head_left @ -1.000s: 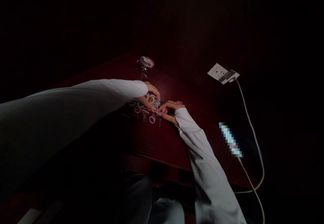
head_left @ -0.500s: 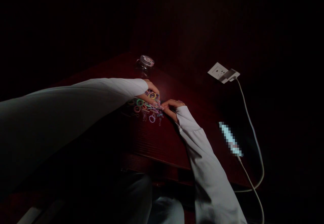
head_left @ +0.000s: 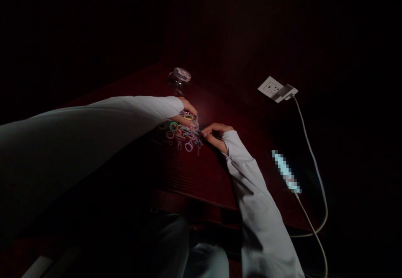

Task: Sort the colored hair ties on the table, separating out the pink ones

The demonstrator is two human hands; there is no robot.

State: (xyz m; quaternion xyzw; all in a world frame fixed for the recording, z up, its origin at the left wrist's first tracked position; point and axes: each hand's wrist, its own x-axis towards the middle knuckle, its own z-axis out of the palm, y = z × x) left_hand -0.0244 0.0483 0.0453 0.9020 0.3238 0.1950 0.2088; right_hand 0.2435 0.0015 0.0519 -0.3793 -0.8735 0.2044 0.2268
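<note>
A heap of colourful hair ties and small clips (head_left: 188,135) lies on the dark red table. My left hand (head_left: 188,105) rests over the far side of the heap, its thumb and fingers apart around some of the ties. Just right of the heap is my right hand (head_left: 220,132). Its thumb and forefinger come together at the heap's edge, and what may be between them is too small and dark to name. A green hair tie (head_left: 173,126) and a pale purple ring-shaped hair tie (head_left: 189,147) show among the pieces.
Behind the heap stands a clear jar with a patterned lid (head_left: 182,75). To the right lie a lit phone (head_left: 285,171) and its white charging cable (head_left: 309,152), which runs to a plug in the wall socket (head_left: 270,88). The table's front edge (head_left: 201,201) is near my knees.
My right hand has shifted slightly to the right, away from the heap. My left hand has barely moved, and its thumb lies a little higher over the ties.
</note>
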